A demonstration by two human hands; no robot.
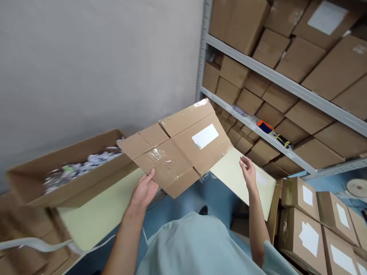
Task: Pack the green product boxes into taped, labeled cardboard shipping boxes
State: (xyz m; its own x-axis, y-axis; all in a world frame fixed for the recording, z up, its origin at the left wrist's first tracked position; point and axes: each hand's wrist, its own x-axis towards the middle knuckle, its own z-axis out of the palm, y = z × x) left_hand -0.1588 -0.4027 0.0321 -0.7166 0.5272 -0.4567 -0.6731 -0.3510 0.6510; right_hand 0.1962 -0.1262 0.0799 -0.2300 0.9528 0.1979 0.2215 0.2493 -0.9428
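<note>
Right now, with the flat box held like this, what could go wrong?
1. Only the left hand grips the flattened box, at its near edge; the right hand is open beside it, so it may tip or slip.
2. Its far corner is close to the open box of scraps and may knock it.

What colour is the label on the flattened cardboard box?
White, on the brown flattened box; the label shows in the head view.
</note>
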